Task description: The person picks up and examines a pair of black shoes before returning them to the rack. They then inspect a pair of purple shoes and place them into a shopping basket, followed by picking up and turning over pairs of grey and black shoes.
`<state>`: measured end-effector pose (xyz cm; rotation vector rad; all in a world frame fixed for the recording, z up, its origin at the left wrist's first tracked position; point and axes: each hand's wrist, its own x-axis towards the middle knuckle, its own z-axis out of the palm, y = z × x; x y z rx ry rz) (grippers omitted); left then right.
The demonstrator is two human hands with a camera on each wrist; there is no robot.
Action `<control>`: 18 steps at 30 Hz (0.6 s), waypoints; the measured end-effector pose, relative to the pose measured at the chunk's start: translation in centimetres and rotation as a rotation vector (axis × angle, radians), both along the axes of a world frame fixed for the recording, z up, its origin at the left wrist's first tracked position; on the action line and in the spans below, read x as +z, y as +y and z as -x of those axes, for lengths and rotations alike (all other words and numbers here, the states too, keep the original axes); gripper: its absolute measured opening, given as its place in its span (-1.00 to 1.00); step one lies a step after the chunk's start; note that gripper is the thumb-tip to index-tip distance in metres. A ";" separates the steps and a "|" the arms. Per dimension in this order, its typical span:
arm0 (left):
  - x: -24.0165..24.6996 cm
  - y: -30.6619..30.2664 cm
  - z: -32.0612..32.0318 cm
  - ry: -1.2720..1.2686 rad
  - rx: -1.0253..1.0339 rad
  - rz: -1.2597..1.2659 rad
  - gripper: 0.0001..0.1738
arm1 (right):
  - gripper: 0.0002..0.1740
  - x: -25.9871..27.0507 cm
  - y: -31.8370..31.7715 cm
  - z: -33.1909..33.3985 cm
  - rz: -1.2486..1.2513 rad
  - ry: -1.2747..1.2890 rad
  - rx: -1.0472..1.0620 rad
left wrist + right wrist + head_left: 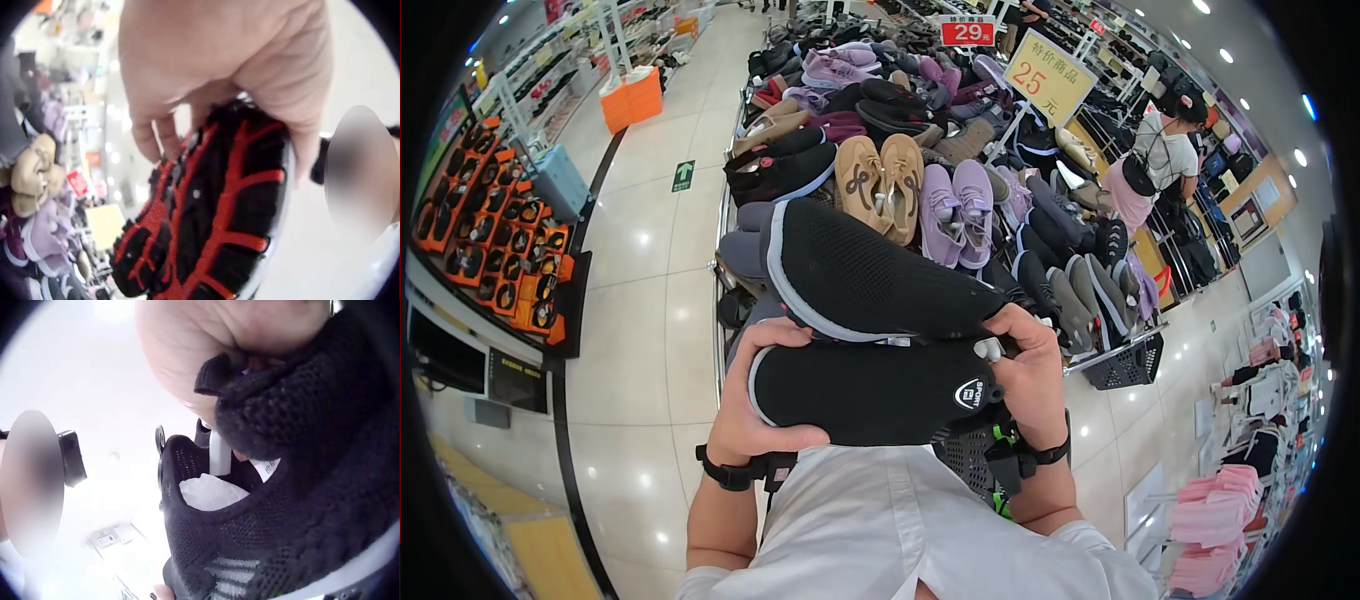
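Observation:
Two black knit shoes lie side by side between my hands in the head view. The farther shoe [860, 270] shows its mesh side and pale grey sole edge. The nearer shoe [860, 390] has a white SPORT mark by its heel. My left hand [750, 400] grips the pair at the toe end, thumb on the nearer shoe. In the left wrist view, a black and red tread sole [219, 212] shows under that hand. My right hand [1028, 375] pinches the heel end, by a small white piece [988, 349]. White stuffing [212, 492] fills a shoe opening.
Ahead is a stand heaped with shoes, including a tan pair [880, 185] and a lilac pair [957, 210]. A yellow price sign [1050, 78] rises above it. A black basket [1125, 362] is at right. Another person [1155, 155] stands beyond the stand.

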<state>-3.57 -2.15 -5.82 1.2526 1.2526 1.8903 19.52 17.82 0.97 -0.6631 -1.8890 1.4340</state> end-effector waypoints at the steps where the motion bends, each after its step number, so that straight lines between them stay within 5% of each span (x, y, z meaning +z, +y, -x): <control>1: 0.4 0.2 -0.3 -0.006 0.008 -0.035 -0.01 | -0.76 -0.1 0.0 0.0 0.034 0.010 0.004; 11: 0.4 0.7 -0.4 -0.069 0.007 -0.121 -0.27 | -0.75 -0.9 -0.5 0.3 0.055 0.010 0.036; 14: 0.8 1.2 -0.5 -0.097 -0.004 -0.131 -0.17 | -0.75 -1.4 -0.3 0.2 0.038 -0.062 0.032; 16: 1.9 1.8 -1.6 -0.429 -0.005 -0.153 0.03 | -0.76 -1.7 -0.8 0.4 0.154 -0.052 0.025; 17: 1.5 1.9 -1.6 -0.456 -0.034 -0.196 0.31 | -0.76 -1.8 -1.1 0.6 0.268 -0.041 0.019; 18: 1.4 2.2 -1.7 -0.454 -0.037 -0.195 0.31 | -0.76 -2.0 -1.2 0.8 0.269 -0.039 0.016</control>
